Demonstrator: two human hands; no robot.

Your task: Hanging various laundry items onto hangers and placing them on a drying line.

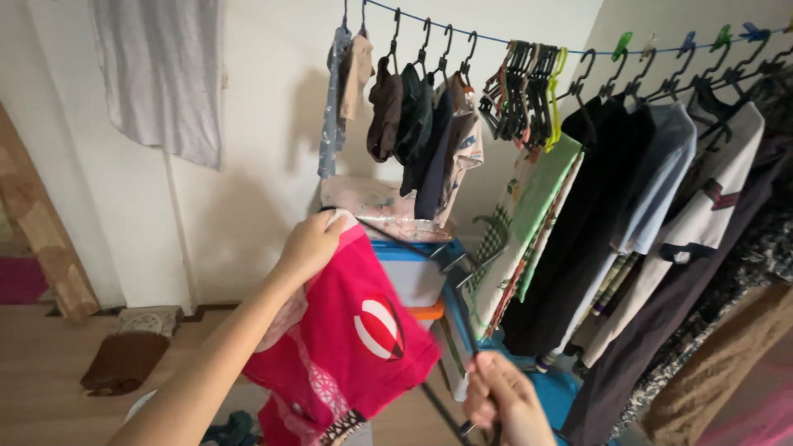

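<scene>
My left hand [310, 244] is raised and grips the top edge of a bright pink shirt [347, 347] with a red-and-white balloon print. The shirt hangs down in front of me. A thin black hanger [459, 318] runs slantwise from the shirt's top down to my right hand [508, 405]. That hand is closed around the hanger's lower end at the bottom of the view. One arm of the hanger seems to lie inside or behind the shirt's top; I cannot tell which.
A blue clothesline [496, 39] crosses overhead with small dark garments [413, 116], a bunch of bare hangers [529, 83], a green patterned cloth [529, 215] and larger shirts [661, 182]. Stacked plastic boxes [409, 277] stand behind the shirt. A grey garment [161, 74] hangs on the wall.
</scene>
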